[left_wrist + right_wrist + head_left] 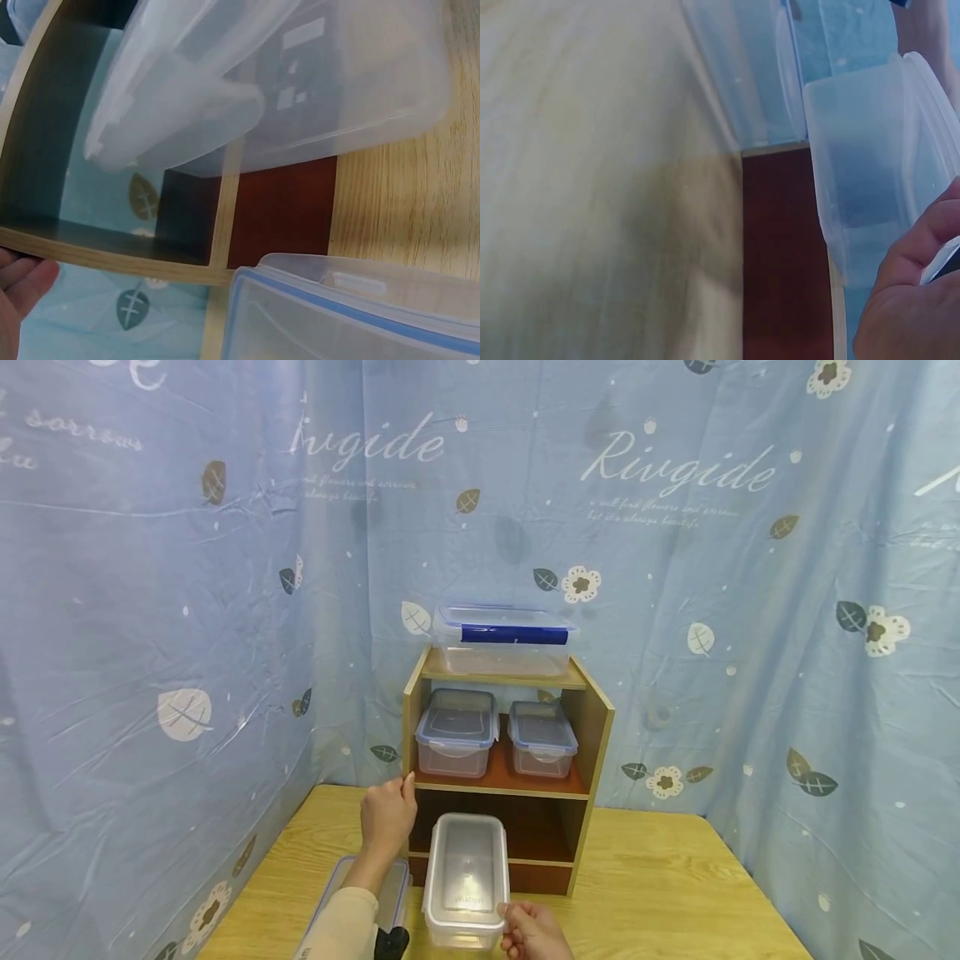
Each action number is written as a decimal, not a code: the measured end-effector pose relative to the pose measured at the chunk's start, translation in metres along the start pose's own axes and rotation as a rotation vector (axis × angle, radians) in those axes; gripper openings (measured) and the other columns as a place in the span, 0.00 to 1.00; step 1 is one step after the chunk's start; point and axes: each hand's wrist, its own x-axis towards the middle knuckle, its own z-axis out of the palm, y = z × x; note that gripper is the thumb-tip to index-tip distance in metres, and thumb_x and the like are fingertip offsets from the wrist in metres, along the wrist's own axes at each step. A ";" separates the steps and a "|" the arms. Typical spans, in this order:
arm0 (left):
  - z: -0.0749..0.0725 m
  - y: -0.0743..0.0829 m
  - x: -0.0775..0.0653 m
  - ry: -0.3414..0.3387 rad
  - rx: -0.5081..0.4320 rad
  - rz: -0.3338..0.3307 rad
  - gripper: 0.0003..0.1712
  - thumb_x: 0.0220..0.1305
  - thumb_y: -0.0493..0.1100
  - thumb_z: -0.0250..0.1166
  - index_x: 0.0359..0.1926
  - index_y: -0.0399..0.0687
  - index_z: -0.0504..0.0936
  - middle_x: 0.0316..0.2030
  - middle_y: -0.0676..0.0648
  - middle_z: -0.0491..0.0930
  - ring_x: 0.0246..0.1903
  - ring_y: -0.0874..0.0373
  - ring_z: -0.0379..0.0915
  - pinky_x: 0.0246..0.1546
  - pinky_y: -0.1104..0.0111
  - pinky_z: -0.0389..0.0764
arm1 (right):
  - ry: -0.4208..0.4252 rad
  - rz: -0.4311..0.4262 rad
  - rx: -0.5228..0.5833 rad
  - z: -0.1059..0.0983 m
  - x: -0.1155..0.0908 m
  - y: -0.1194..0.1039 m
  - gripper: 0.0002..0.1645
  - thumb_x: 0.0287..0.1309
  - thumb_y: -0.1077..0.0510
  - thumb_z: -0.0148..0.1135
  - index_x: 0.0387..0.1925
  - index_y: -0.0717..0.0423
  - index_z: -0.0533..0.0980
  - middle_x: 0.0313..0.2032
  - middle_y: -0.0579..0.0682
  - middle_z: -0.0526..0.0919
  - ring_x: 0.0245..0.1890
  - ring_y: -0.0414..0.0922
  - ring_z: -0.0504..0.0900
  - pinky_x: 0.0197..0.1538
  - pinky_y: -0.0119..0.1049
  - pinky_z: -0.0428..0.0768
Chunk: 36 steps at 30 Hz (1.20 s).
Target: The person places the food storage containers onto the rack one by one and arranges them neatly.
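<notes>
My right hand (534, 931) grips the near right corner of a clear food container with a white lid (469, 868). This container is held in front of the lower opening of a small wooden shelf (592, 785), above the table; in the right wrist view its clear side wall (855, 157) overlaps the shelf. My left hand (387, 814) holds the front edge of the shelf's left side panel, and its fingers (34, 285) show at that edge in the left wrist view. Beneath my left forearm, a blue-rimmed clear container (393, 893) stands on the table, partly hidden.
Two lidded containers, a larger one (456, 735) and a smaller one (543, 739), sit on the shelf's middle level. A wide container with a blue clasp (510, 647) lies on top. The wooden table (660, 877) extends to the right, with a blue patterned curtain (675, 610) behind.
</notes>
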 end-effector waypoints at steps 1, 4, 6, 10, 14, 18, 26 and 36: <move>0.000 0.000 0.000 -0.001 -0.002 0.000 0.29 0.64 0.41 0.63 0.07 0.44 0.67 0.08 0.42 0.73 0.10 0.44 0.72 0.14 0.55 0.71 | 0.004 -0.003 -0.002 0.000 0.002 -0.001 0.10 0.60 0.56 0.58 0.36 0.59 0.71 0.19 0.41 0.73 0.17 0.31 0.73 0.22 0.21 0.71; 0.000 0.000 0.000 0.002 -0.005 0.003 0.29 0.64 0.42 0.63 0.07 0.44 0.67 0.08 0.42 0.73 0.10 0.44 0.72 0.14 0.55 0.71 | 0.004 -0.016 0.003 0.001 0.009 -0.004 0.08 0.60 0.57 0.57 0.35 0.58 0.71 0.20 0.41 0.72 0.17 0.31 0.73 0.22 0.21 0.71; -0.001 0.000 0.000 0.010 0.002 0.006 0.28 0.64 0.42 0.63 0.07 0.44 0.67 0.08 0.42 0.73 0.11 0.42 0.73 0.14 0.54 0.71 | 0.012 -0.019 0.023 0.002 0.014 -0.006 0.08 0.61 0.57 0.58 0.35 0.58 0.72 0.20 0.41 0.72 0.18 0.30 0.73 0.22 0.20 0.71; 0.000 0.000 -0.001 0.018 0.003 0.008 0.28 0.63 0.42 0.64 0.07 0.43 0.68 0.09 0.41 0.74 0.12 0.40 0.73 0.14 0.53 0.71 | 0.060 -0.031 0.059 0.005 0.022 -0.011 0.11 0.62 0.55 0.60 0.37 0.60 0.72 0.20 0.40 0.72 0.18 0.30 0.74 0.22 0.20 0.72; 0.001 0.000 -0.002 0.024 0.000 0.005 0.27 0.63 0.42 0.64 0.07 0.43 0.68 0.09 0.40 0.75 0.12 0.39 0.74 0.14 0.52 0.71 | 0.109 -0.055 0.053 0.009 0.031 -0.014 0.12 0.63 0.54 0.60 0.35 0.59 0.71 0.21 0.41 0.71 0.20 0.31 0.74 0.23 0.20 0.73; 0.001 0.000 -0.002 0.024 0.003 0.002 0.28 0.63 0.42 0.64 0.07 0.43 0.68 0.09 0.40 0.75 0.12 0.39 0.74 0.14 0.52 0.71 | 0.136 -0.068 0.049 0.015 0.039 -0.018 0.18 0.64 0.52 0.60 0.40 0.64 0.70 0.22 0.42 0.73 0.21 0.31 0.75 0.24 0.20 0.73; 0.000 0.000 0.000 0.021 0.002 -0.004 0.28 0.64 0.42 0.64 0.08 0.42 0.69 0.10 0.39 0.76 0.13 0.38 0.75 0.14 0.52 0.71 | 0.176 -0.062 0.102 0.027 0.052 -0.028 0.21 0.64 0.49 0.61 0.41 0.65 0.69 0.21 0.42 0.77 0.19 0.29 0.76 0.24 0.20 0.75; -0.001 0.002 -0.001 0.028 0.007 0.004 0.28 0.63 0.42 0.64 0.07 0.44 0.67 0.09 0.40 0.74 0.12 0.39 0.74 0.13 0.52 0.70 | 0.171 -0.153 0.035 0.028 0.061 -0.032 0.35 0.66 0.52 0.60 0.58 0.76 0.61 0.35 0.52 0.82 0.32 0.38 0.85 0.39 0.27 0.82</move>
